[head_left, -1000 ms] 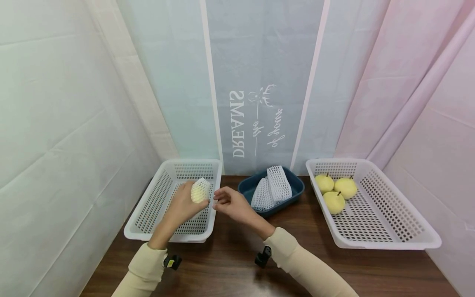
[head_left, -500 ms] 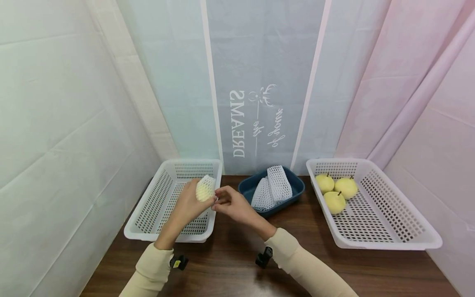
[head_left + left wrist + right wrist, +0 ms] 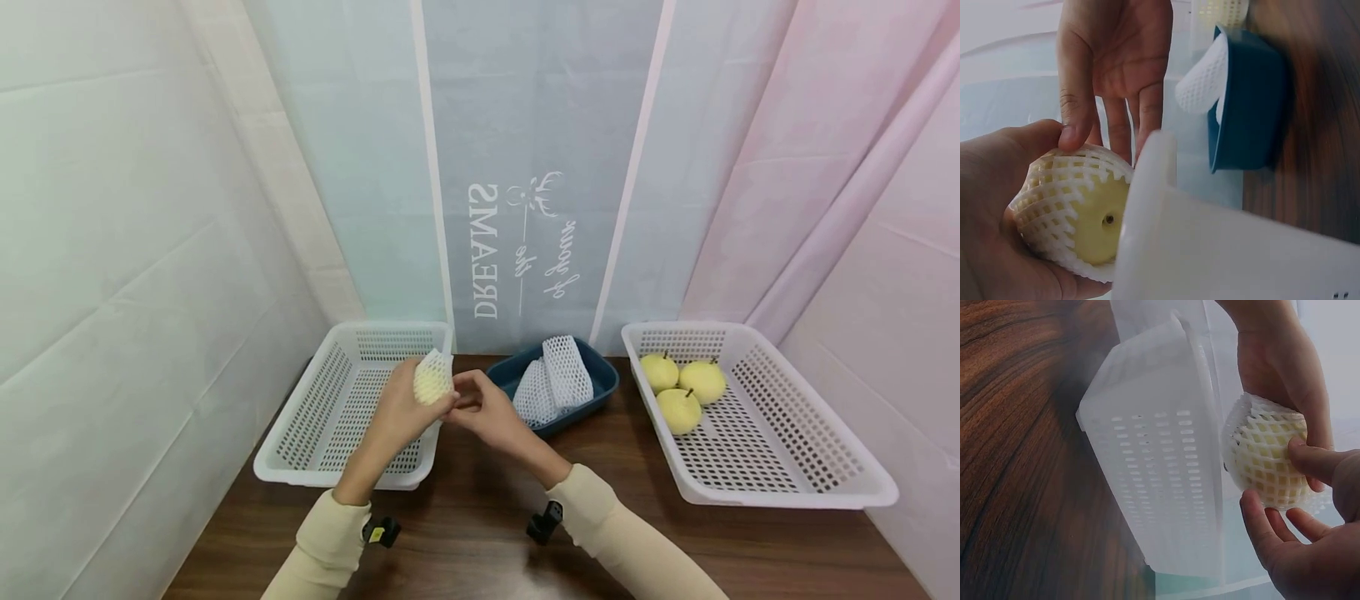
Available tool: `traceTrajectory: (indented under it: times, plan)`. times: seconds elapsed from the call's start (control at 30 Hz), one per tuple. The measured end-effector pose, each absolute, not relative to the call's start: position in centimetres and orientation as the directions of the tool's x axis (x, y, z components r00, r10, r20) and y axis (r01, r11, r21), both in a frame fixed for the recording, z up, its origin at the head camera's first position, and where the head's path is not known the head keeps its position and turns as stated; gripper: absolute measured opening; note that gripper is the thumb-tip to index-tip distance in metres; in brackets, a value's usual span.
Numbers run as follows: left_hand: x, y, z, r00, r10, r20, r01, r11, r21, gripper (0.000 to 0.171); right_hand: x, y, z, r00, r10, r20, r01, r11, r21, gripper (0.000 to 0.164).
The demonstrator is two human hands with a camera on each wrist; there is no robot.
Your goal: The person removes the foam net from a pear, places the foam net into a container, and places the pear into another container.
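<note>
My left hand [image 3: 396,414] grips a yellow pear [image 3: 1099,215] over the right side of the left basket. A white foam net [image 3: 1269,453] covers most of the pear, leaving its end with a small dark spot bare in the left wrist view. My right hand [image 3: 491,417] reaches in from the right, its thumb [image 3: 1316,459] on the net and its fingertips at the lower side, beside my left thumb. Two more white foam nets [image 3: 566,373] lie in a dark blue tub [image 3: 604,385] between the baskets.
A white perforated basket [image 3: 281,437] stands at the left beneath my left hand. Another white basket [image 3: 787,497] at the right holds three yellow pears [image 3: 702,381]. The baskets and tub stand on a dark wooden table [image 3: 465,550] before a curtain.
My left hand has moved right with the netted pear, bringing it to my right hand's fingers. The right hand now touches the net. The tub and baskets have stayed put.
</note>
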State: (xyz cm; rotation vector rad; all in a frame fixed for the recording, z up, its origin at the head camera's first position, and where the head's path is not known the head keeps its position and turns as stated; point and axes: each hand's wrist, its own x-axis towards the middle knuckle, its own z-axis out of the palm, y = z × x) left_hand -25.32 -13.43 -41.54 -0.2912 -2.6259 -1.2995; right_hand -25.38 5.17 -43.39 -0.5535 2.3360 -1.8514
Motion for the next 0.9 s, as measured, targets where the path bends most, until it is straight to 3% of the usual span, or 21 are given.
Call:
traceTrajectory:
  times: [0.33, 0.9]
  plan:
    - [-25.3, -11.9, -41.7, -0.947, 0.115, 0.3, 0.313, 0.542, 0.78, 0.082, -25.3, 7.1, -43.2, -0.916, -0.363, 0.171, -0.251, 0.185, -0.95, 0.048]
    - [-24.7, -10.7, -42.1, -0.912, 0.289, 0.292, 0.396, 0.434, 0.809, 0.088, -24.6, 10.2, -42.5, -0.928, -0.322, 0.187, -0.264, 0.215, -0.94, 0.053]
